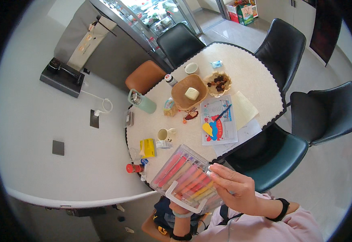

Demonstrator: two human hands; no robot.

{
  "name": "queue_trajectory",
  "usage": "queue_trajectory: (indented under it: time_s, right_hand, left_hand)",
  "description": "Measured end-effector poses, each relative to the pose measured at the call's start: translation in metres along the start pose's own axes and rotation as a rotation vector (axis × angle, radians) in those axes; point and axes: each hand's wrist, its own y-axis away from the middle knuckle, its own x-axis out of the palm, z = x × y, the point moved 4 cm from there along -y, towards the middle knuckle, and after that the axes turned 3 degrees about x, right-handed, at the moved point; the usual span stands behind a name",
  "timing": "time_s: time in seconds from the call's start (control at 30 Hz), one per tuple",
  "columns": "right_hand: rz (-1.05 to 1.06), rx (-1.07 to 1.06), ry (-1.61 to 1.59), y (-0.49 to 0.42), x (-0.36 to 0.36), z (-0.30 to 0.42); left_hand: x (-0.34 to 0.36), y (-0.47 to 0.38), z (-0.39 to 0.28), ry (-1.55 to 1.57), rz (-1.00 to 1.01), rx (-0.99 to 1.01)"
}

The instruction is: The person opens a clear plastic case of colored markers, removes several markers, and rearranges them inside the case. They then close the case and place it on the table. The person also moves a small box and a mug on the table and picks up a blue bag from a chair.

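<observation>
A clear plastic case (191,181) with a white handle is held tilted above the table's near edge. Inside it lie several thick coloring sticks, perhaps markers or crayons, in pinks, reds, orange, yellow and beige. My left hand (179,208) supports the case from below, and the case hides most of its fingers. On the case's right edge rest the fingers of my right hand (235,186). Beyond the case, a printed sheet (218,121) with red, blue and yellow artwork lies on the round table (188,136). A dark blue pen (223,112) lies across that sheet.
Left on the table are a mug (165,134), a yellow packet (148,148), a red-capped jar (134,168) and a green bottle (142,102). Farther back stand a brown basket (179,93) and a bowl of dried fruit (218,84). A dark chair (269,157) stands right.
</observation>
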Motion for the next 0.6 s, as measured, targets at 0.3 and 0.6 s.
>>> queue_trajectory:
  time_s: [0.3,0.6]
  right_hand:
    - [0.048,0.114,-0.141,0.001,0.001,0.012]
    - [0.097,-0.138,0.247,0.008,0.012,0.015]
  left_hand:
    - [-0.004,0.003,-0.012,0.216,0.128,-0.003]
    - [-0.009,0.01,-0.01,-0.085,0.204,0.046]
